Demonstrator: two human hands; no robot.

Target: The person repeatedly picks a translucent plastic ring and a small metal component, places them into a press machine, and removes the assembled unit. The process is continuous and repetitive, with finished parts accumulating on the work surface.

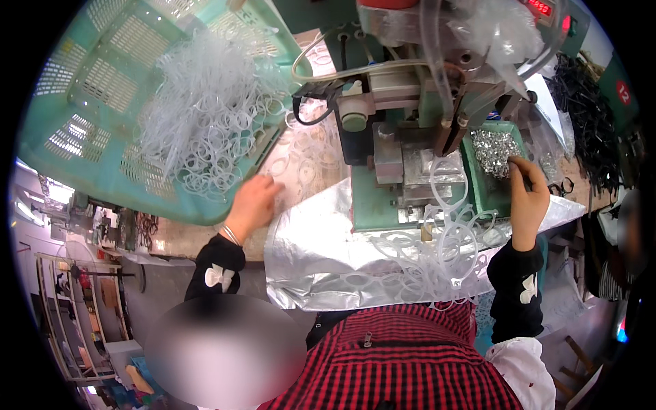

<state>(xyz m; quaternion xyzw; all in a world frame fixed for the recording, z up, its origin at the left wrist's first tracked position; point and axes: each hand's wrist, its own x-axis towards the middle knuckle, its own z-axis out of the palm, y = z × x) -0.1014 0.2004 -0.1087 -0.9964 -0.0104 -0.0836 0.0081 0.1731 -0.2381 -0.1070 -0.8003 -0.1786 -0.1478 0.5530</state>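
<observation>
My right hand (529, 201) reaches to a green tray (475, 195) at the right, thumb and fingertips pinched at the edge of a heap of small shiny metal pieces (493, 152); whether a piece sits between them is too small to make out. My left hand (253, 205) is beside the near right edge of a large green plastic basket (89, 160), fingers loosely bent and apart, nothing visible in them. Inside the basket lies a big pile of clear plastic eyeglass frames (212, 109). A clear eyeglass frame (467, 186) stands at the machine's metal fixture (430, 167).
A bench machine (403, 85) with tubes and a green base fills the middle. More clear frames (403, 263) lie on silver foil (301, 249) along the front edge. Black eyeglass parts (581, 113) are heaped at the far right. A plastic bag (499, 31) hangs above the machine.
</observation>
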